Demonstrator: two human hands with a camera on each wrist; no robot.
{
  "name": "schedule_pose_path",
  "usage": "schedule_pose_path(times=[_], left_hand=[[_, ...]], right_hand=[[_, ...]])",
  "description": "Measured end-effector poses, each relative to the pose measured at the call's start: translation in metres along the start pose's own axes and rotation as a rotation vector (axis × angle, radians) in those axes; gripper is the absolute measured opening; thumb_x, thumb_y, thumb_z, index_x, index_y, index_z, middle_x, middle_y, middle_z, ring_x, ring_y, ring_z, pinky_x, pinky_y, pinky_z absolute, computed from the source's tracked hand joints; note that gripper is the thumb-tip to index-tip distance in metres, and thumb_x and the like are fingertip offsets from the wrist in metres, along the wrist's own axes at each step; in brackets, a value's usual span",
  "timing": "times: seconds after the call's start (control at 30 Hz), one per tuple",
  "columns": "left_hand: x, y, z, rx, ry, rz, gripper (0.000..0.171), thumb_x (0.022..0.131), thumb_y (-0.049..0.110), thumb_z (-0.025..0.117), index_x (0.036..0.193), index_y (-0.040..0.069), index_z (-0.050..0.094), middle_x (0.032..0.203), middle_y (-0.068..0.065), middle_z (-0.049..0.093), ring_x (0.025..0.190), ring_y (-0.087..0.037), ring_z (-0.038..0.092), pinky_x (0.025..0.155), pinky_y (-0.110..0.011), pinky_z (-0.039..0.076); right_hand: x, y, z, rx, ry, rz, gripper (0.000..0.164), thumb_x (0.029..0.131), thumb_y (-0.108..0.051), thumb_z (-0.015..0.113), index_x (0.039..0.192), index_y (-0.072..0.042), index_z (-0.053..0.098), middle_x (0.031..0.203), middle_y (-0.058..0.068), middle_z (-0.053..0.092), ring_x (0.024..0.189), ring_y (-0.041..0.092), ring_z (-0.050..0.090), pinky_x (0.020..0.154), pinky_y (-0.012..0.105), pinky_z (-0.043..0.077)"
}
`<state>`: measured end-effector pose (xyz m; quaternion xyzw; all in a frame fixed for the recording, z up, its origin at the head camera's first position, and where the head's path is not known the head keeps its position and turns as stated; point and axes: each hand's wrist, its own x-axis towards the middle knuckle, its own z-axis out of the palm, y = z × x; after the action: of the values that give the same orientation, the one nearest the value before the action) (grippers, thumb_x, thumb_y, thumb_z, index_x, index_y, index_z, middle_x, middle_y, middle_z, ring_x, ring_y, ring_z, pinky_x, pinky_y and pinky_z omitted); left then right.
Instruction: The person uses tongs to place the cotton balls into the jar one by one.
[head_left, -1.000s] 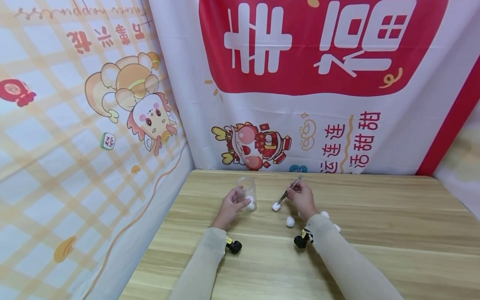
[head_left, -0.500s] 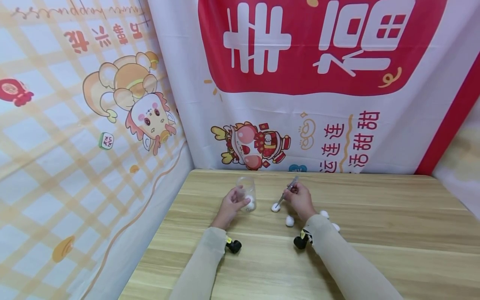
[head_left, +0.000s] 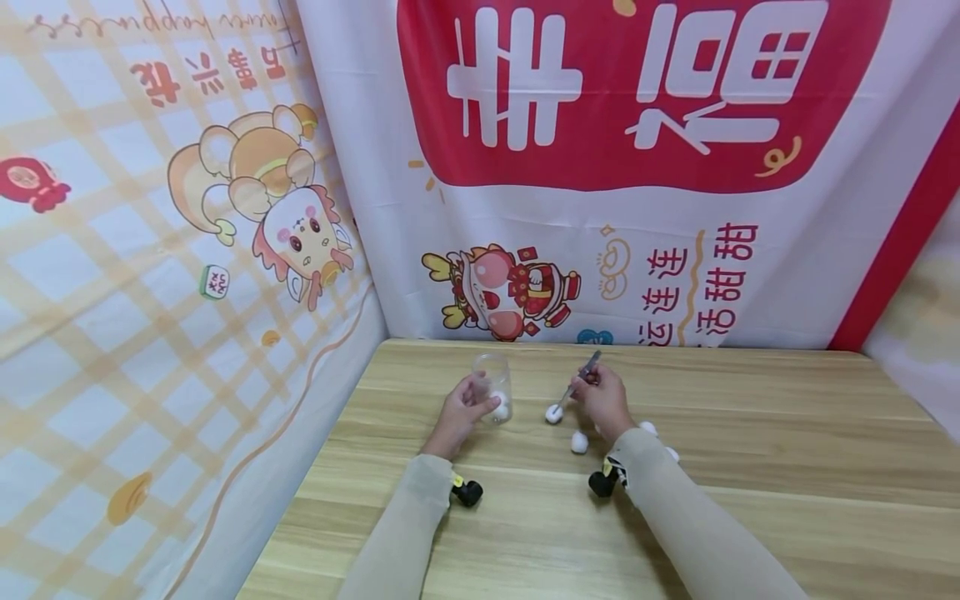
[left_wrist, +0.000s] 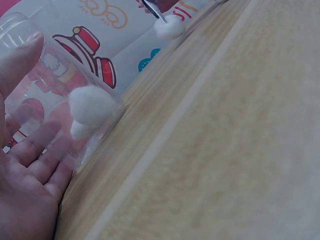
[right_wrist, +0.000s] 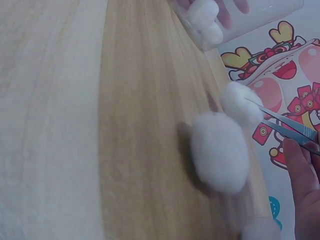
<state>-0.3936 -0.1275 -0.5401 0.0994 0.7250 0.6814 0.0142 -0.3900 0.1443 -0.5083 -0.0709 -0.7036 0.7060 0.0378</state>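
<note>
My left hand (head_left: 459, 414) grips a clear plastic cup (head_left: 492, 367) standing on the table, thumb on the near side and fingers behind it. A few white cotton balls (left_wrist: 91, 106) lie at the bottom of the cup. In my right hand (head_left: 602, 400) I hold metal tweezers (right_wrist: 290, 127), pointing down and left. Their tips meet a cotton ball (right_wrist: 240, 103) a little right of the cup. Another cotton ball (head_left: 580, 442) rests on the table closer to me, large in the right wrist view.
More cotton balls (head_left: 648, 429) lie beside and partly behind my right wrist. The wooden table (head_left: 517, 542) ends at a printed cloth (head_left: 390, 250) hanging at the back, and another patterned cloth (head_left: 150, 350) runs along the left side.
The tweezers have tilted and turned slightly in my right hand, their tips staying at the same cotton ball, which has shifted only a little. The left hand and cup have kept still.
</note>
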Motion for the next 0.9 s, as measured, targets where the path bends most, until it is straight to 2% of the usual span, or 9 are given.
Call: schedule_pose_path(times=[0.33,0.53,0.9], left_hand=[[-0.0004,0.0005,-0.0003,-0.006,0.009,-0.023,0.077,0.08,0.033,0.08,0.146,0.013,0.044,0.143,-0.007,0.049,0.131,-0.024,0.044,0.109,-0.04,0.035],[-0.0004,0.0006,-0.0002,-0.011,0.001,-0.015,0.077,0.082,0.03,0.079,0.146,0.011,0.042,0.144,-0.011,0.048,0.132,-0.027,0.043,0.11,-0.042,0.034],[-0.0009,0.0011,-0.0007,-0.007,0.001,-0.013,0.077,0.081,0.031,0.08,0.146,0.011,0.043,0.143,-0.009,0.049,0.13,-0.026,0.045,0.108,-0.041,0.036]], right_hand=[[-0.0003,-0.0027,-0.0005,-0.003,-0.002,-0.009,0.023,0.098,-0.003,0.056,0.119,0.001,0.051,0.114,0.018,0.056,0.105,0.03,0.061,0.085,0.03,0.055],[-0.0012,-0.0059,-0.0008,0.019,-0.001,-0.015,0.024,0.097,-0.002,0.057,0.12,0.002,0.05,0.114,0.018,0.055,0.106,0.032,0.061,0.085,0.03,0.055],[-0.0017,-0.0105,-0.0014,0.044,-0.009,-0.007,0.025,0.098,-0.002,0.056,0.121,0.003,0.05,0.114,0.018,0.054,0.107,0.032,0.061,0.085,0.029,0.055]])
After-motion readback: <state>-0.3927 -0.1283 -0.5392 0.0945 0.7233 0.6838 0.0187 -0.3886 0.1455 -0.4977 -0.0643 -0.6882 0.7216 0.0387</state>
